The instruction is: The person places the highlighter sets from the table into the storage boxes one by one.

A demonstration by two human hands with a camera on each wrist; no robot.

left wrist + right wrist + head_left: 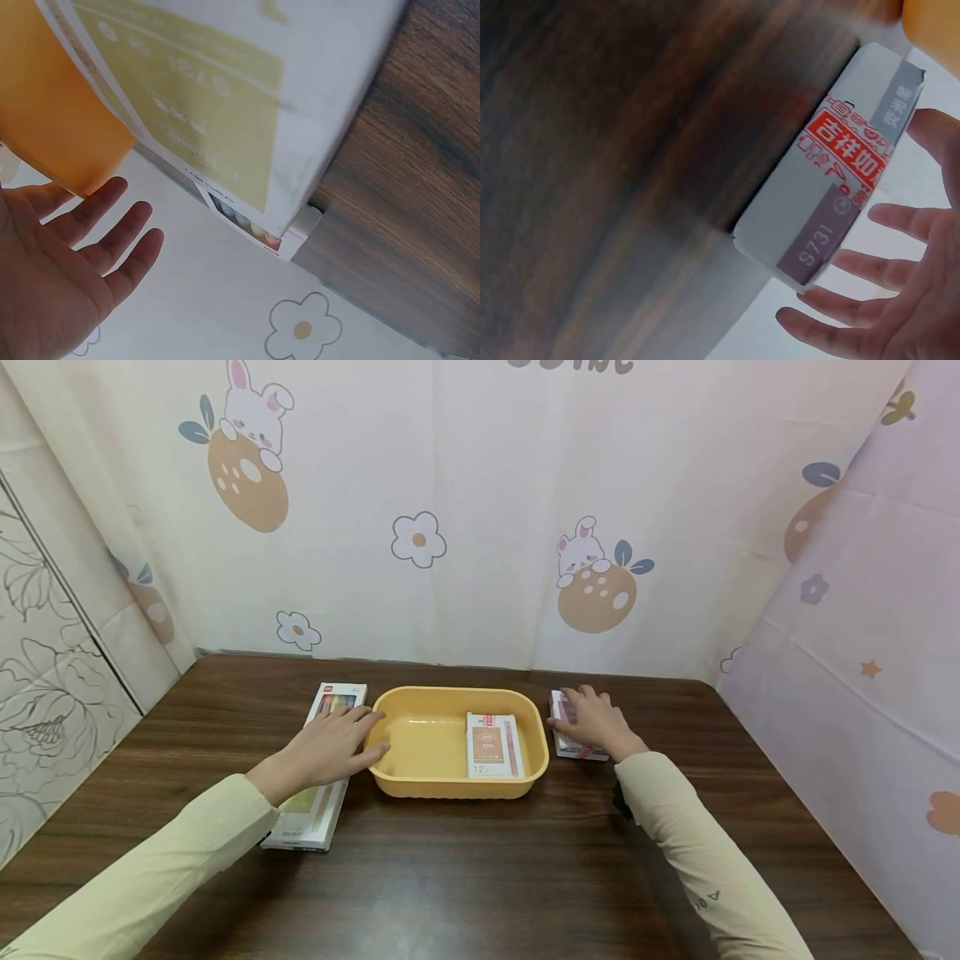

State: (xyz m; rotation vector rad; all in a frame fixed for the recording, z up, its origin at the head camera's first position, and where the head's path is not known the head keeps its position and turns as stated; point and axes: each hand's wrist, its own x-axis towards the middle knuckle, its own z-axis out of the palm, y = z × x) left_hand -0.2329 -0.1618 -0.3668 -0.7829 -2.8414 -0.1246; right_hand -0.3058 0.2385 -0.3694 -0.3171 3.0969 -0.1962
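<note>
A yellow plastic basin (pixel 453 789) sits mid-table, with a small white-and-orange box (pixel 495 747) lying in its right part. My left hand (pixel 330 747) reaches over a long white box (pixel 300 827) to the basin's left rim, its fingers loosely extended. In the left wrist view that long box (pixel 210 105) shows a yellow-green panel; whether the fingers touch the rim is hard to tell. My right hand (pixel 596 722) hovers over a small white-and-purple box (pixel 583 752) right of the basin. In the right wrist view its fingers spread beside this box (pixel 825 172), marked S731, without gripping it.
The dark wooden table (pixel 465 877) reaches back to a pale curtain (pixel 480 485) printed with rabbits and flowers. More curtain (pixel 847 693) hangs along the right side. A flower-patterned panel (pixel 45 693) stands at the left.
</note>
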